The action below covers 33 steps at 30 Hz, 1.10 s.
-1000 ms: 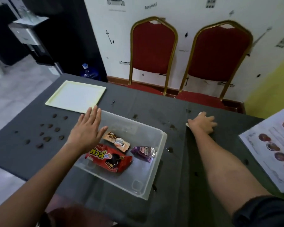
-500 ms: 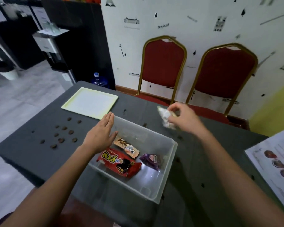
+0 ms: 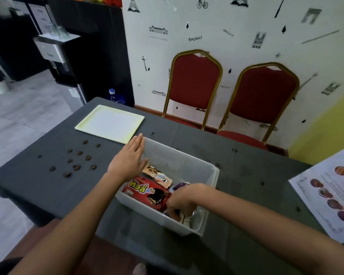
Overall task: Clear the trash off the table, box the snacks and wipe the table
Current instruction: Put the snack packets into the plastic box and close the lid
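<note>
- The clear rectangular plastic storage box (image 3: 211,173) sits near the middle of the dark grey cloth-covered desk (image 3: 246,175), long axis running from the person's near right toward the far left.
- The right hand (image 3: 184,199) is down inside the box at its near end, fingers (image 3: 175,212) closed round a small crumpled white-and-dark wrapper (image 3: 184,218) that touches or nearly touches the box floor.
- The left hand (image 3: 128,161) lies flat on the box's far-left rim, fingers together and straight, holding nothing; it looks to be steadying the box.
- Already in the box: a red snack pack with yellow lettering (image 3: 147,192), a tan biscuit packet (image 3: 157,175) and a purple packet (image 3: 180,185), mostly hidden by the right wrist.
- A scatter of small brown crumbs (image 3: 78,159) lies well to the left, nearer the left hand, so that hand seems better placed to reach them.
- The pale yellow flat lid (image 3: 109,123) lies just beyond the left fingertips, its long side angled much like the box's; fitting it should need little turning.
</note>
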Each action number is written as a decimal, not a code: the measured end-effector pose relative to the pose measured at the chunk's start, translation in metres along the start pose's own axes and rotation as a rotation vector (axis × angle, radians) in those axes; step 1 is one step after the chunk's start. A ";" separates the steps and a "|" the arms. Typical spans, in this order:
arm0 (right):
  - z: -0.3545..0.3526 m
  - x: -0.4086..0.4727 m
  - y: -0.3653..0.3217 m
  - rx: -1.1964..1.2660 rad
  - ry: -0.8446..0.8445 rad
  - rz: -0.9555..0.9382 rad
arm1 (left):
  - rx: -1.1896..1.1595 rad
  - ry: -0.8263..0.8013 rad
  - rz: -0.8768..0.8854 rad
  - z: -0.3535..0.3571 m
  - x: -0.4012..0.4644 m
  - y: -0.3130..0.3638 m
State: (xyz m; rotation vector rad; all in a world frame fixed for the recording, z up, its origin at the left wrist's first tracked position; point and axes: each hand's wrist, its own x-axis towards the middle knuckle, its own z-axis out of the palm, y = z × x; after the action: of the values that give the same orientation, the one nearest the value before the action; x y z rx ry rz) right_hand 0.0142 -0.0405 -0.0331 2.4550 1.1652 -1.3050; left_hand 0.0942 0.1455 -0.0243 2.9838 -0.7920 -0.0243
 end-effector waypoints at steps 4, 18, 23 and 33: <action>-0.002 -0.018 -0.003 0.082 0.233 0.125 | -0.032 0.010 0.009 0.002 0.000 -0.002; -0.003 -0.055 -0.007 0.726 1.129 0.530 | -0.862 0.290 -0.190 -0.023 0.008 -0.029; 0.020 -0.050 -0.006 0.649 0.909 1.034 | -0.602 0.146 -0.288 0.010 0.038 -0.098; 0.011 -0.014 -0.024 0.510 0.822 1.463 | -0.126 -0.174 0.038 0.082 0.096 -0.130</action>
State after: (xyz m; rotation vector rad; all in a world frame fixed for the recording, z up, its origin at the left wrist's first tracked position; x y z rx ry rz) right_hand -0.0139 -0.0368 -0.0234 2.9488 -1.0960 -0.0914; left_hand 0.2397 0.2064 -0.1134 2.8751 -0.8293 -0.3233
